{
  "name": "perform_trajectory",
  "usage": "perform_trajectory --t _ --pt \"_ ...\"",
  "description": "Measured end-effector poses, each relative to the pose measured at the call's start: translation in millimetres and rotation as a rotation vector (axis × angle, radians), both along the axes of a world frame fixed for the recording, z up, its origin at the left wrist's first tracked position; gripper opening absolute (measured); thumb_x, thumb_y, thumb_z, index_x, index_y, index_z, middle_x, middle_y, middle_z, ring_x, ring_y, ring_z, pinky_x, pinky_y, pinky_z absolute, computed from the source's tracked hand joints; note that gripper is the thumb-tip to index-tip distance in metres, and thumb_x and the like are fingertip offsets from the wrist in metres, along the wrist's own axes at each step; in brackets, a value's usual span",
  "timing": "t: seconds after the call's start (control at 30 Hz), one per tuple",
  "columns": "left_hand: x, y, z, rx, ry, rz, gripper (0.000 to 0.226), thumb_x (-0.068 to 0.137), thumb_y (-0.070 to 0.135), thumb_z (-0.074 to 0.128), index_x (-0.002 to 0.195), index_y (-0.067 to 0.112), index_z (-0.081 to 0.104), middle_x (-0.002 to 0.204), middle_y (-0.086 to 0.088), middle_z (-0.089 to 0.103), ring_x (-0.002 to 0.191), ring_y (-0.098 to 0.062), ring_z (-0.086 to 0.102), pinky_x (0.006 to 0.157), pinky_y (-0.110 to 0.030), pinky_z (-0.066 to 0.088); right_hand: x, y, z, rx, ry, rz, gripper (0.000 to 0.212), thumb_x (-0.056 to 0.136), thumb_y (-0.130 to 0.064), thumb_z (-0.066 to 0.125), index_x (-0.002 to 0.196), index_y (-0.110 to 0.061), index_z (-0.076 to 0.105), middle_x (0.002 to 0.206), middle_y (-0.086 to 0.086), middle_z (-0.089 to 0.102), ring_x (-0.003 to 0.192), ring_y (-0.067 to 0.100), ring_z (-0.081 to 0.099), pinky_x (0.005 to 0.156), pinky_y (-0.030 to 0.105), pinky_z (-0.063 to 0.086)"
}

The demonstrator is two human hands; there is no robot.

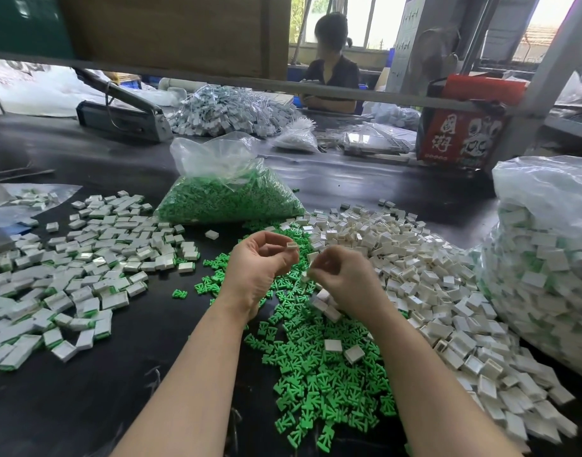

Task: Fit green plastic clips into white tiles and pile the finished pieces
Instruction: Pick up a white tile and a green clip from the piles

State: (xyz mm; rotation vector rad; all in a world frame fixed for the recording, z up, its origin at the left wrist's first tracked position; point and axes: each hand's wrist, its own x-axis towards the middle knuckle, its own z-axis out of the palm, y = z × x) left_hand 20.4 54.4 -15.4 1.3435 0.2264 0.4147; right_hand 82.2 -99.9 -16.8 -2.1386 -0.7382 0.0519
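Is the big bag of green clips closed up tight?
No, the clear bag of green clips lies open at the top on the black table, and loose clips spill out in front of it.

The left hand (258, 265) pinches 1 white tile (292, 246) at its fingertips; the right hand (344, 278) grips another tile (312, 257) just beside it, above loose green clips (319, 377) on the dark table (118, 374). Finished pieces (85, 258) lie left.
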Motion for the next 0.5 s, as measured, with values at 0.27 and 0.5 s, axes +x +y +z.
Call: perform_trajectory --t 0.27,0.5 --pt "-0.5 -5.0 1.4 -0.027 0.02 -0.065 0.023 0.068 0.022 0.079 0.089 0.016 0.076 0.083 -0.004 0.077 0.072 -0.011 0.07 0.064 -0.018 0.054 0.8 -7.6 11.8 0.599 0.396 -0.017 0.016 0.087 -0.002 0.067 0.103 -0.006 0.069 0.099 0.012 0.071 0.069 0.001 0.065 0.059 0.013 0.047" --pt "-0.7 -6.9 0.7 -0.007 0.021 -0.095 0.01 0.079 0.016 0.077 0.088 0.021 0.08 0.085 -0.004 0.076 0.072 -0.009 0.066 0.067 -0.017 0.054 1.8 -8.4 9.5 0.657 0.373 -0.01 0.015 0.091 -0.005 0.063 0.104 -0.004 0.071 0.077 -0.006 0.067 0.057 -0.002 0.052 0.056 0.014 0.044"
